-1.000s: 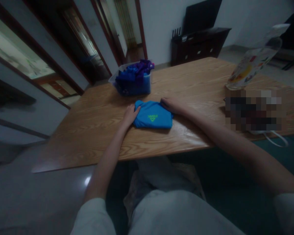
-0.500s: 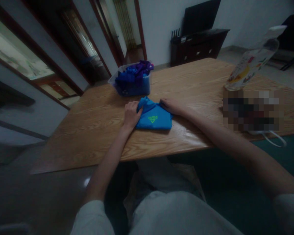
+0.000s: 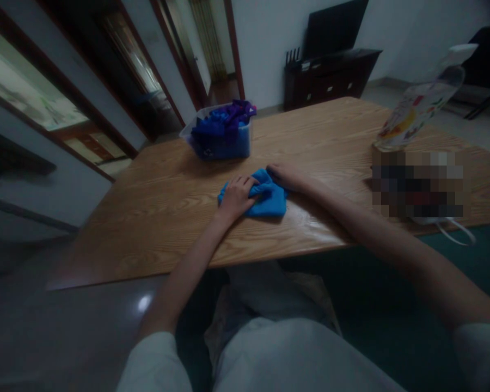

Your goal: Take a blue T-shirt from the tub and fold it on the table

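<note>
The bottle [image 3: 418,109] carries a printed label [image 3: 412,111] with lettering on it, too blurred to read. There is one bottle, one tub [image 3: 224,151] and, between the hands and the near edge of the tabletop [image 3: 147,223], one blue cloth [image 3: 273,204]. The tub holds blue and purple cloths [image 3: 222,121], too jumbled to count. Behind stand one screen [image 3: 335,28] and one cabinet [image 3: 330,79].

The blue cloth lies on the tabletop in front of the tub, well left of the bottle, its upper layer bunched. The left hand [image 3: 239,195] rests across its left part, fingers bent over the bunched fabric. The right hand [image 3: 286,177] is at its far right corner, fingers curled under and mostly hidden. I cannot tell whether either of the hands grips it or only presses.
</note>
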A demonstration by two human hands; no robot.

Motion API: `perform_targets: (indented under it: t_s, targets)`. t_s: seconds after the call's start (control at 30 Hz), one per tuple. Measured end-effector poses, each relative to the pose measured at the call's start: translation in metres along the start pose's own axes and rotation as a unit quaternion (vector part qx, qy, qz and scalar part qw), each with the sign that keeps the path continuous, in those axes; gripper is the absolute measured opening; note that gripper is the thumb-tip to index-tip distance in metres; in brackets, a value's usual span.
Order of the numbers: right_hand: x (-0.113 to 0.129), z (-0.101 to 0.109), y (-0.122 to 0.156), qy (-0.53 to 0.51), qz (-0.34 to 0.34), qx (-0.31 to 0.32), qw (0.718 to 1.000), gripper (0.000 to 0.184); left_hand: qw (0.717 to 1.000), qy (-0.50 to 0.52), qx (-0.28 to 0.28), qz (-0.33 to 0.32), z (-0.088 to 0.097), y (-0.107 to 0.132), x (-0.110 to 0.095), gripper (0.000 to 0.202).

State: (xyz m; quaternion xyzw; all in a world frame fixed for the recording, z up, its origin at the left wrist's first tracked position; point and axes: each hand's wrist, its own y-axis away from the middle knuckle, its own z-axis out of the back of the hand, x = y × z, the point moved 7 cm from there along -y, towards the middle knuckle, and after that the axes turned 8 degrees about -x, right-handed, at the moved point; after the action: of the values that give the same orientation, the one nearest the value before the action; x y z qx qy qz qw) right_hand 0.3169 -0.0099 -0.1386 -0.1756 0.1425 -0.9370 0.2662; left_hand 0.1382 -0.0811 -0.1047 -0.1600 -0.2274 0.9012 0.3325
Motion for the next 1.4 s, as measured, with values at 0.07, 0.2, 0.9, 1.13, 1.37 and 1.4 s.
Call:
perform_targets:
  t_s: [0.07,0.2,0.9,1.13,1.37,1.4]
  targets:
    - [-0.001,-0.001,0.000,-0.005,-0.006,-0.003,1.000,0.022,0.999,-0.023,-0.016,0.028,0.007,-0.002,0.016,0.022]
    - [0.000,0.000,0.000,0.006,-0.002,0.001,1.000,0.025,0.987,-0.065,-0.072,0.126,0.019,-0.001,0.060,0.027]
    - [0.001,0.001,-0.001,0.008,-0.005,0.009,1.000,0.024,0.971,0.040,-0.019,0.235,-0.010,0.016,0.121,0.041]
    - [0.001,-0.001,-0.002,0.012,-0.016,0.010,1.000,0.025,0.982,0.019,-0.079,0.169,0.012,0.007,0.084,0.035]
    - [0.003,0.001,0.000,-0.004,-0.019,0.020,1.000,0.023,0.996,0.081,0.010,-0.026,0.007,0.005,0.002,0.030]
    - [0.002,0.001,0.000,-0.001,-0.020,0.020,1.000,0.023,0.994,0.090,0.028,-0.050,0.003,0.006,-0.007,0.033]
